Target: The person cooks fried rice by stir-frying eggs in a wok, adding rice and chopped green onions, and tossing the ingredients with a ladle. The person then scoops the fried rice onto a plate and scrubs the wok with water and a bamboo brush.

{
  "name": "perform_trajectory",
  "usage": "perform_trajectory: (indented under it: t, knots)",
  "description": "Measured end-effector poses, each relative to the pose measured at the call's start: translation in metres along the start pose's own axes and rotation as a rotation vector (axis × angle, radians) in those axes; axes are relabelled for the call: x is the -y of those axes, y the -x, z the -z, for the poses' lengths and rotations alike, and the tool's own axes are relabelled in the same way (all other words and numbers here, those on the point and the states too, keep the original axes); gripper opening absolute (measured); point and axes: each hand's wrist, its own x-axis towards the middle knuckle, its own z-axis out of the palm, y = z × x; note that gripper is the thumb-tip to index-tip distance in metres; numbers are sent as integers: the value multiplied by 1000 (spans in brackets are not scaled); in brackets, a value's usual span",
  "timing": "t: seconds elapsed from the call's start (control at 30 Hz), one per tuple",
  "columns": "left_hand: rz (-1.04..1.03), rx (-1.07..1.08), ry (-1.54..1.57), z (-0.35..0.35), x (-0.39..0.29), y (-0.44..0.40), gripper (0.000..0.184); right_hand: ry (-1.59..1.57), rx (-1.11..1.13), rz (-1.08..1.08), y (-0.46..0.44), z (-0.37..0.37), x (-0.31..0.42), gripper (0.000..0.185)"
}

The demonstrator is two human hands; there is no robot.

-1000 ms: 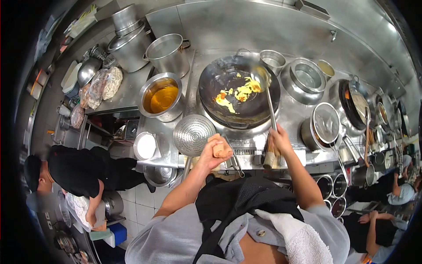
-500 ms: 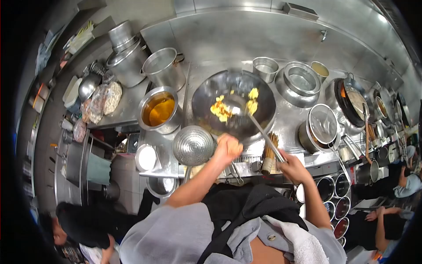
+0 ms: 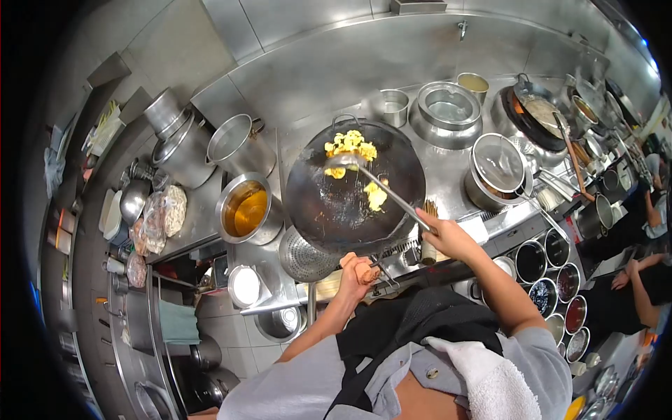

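A dark wok sits on the burner in front of me, its far loop handle showing. Yellow scrambled egg is heaped toward its far side, with a smaller piece nearer the right. My left hand is closed at the wok's near edge, around the near handle with a folded brownish cloth; the handle itself is hidden. With my right hand I grip the long handle of a metal ladle. The ladle's bowl rests among the egg, left of the wok's middle.
Left of the wok stand a pot of amber oil and a perforated strainer. Lidded and open pots line the back right. A mesh strainer lies over a pot. Seasoning tins stand right; co-workers are beyond.
The egg has shifted from the wok's middle to its far side, and the ladle's bowl has moved left. My left hand appears lower in view; my right hand appears higher.
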Motion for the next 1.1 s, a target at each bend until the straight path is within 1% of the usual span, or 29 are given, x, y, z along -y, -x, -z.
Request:
perform_trajectory:
  t: [0.07,0.1,0.13,0.17,0.2,0.27,0.3,0.33,0.4,0.43,0.47,0.53,0.57,0.6,0.67,0.7,0.73,0.77,0.8,0.87,0.9,0.93,0.97,1.0,1.03,1.07,1.1]
  knots:
    - [95,264,271,36,-3,-51,19,-144,94,-67,25,14,6,67]
    - [113,184,216,27,-17,-67,17,-144,114,-74,40,21,10,67]
    - [105,9,188,16,-30,-81,18,-181,127,-112,53,30,14,67]
    - [120,8,120,13,-40,-70,16,-221,137,-148,65,36,16,66]
    - [126,24,53,4,-52,-64,15,-213,142,-140,75,44,16,66]
    - [150,192,52,16,-52,-55,8,-49,217,-172,81,63,11,64]
    - [147,53,-11,-3,-56,-49,5,-63,192,-122,75,61,3,63]
    - [154,35,-15,-1,-55,-66,5,-76,204,-127,62,52,-3,63]
    - [233,43,175,11,-43,-114,6,105,83,-32,21,25,-19,62]
    - [119,-18,57,-29,-50,-85,8,147,30,-37,-5,2,-38,63]
    - [125,-20,60,-12,-36,-86,8,195,-25,-37,-25,-19,-51,64]
    - [84,249,150,41,2,-87,9,99,-89,-37,-38,-32,-47,67]
    - [85,269,266,42,9,-63,13,44,-107,-11,-36,-32,-46,70]
    - [90,46,163,18,2,-30,19,-12,-57,-44,-31,-21,-38,67]
    - [113,0,162,6,-4,-32,21,-90,77,-157,-18,8,-12,66]
    - [100,17,203,2,-8,-44,22,-79,105,-140,-15,5,-16,66]
    - [83,39,248,-9,-17,-65,23,-171,88,-117,-13,5,-23,65]
    - [81,-47,272,-28,-28,-78,23,-258,70,-91,-16,6,-29,64]
    - [134,58,269,-10,-25,-112,21,-237,97,-71,-22,4,-31,64]
    - [94,-88,208,-32,-36,-120,16,-290,-7,-23,-38,-9,-38,64]
    - [85,-93,228,-23,-31,-128,16,-319,-28,69,-51,-26,-55,66]
    - [71,-1,215,-6,-24,-142,16,-310,-15,72,-58,-24,-54,66]
    - [60,93,195,5,-21,-149,16,-541,124,-140,-67,-24,-50,67]
    - [64,93,196,1,-23,-145,16,-773,256,-358,-73,-26,-47,68]
    - [73,45,209,-8,-24,-137,16,-778,268,-354,-78,-31,-46,70]
    - [80,0,219,-14,-32,-132,16,-764,213,-352,-77,-39,-43,70]
    - [91,89,209,-3,-31,-140,14,-678,151,-291,-75,-49,-39,69]
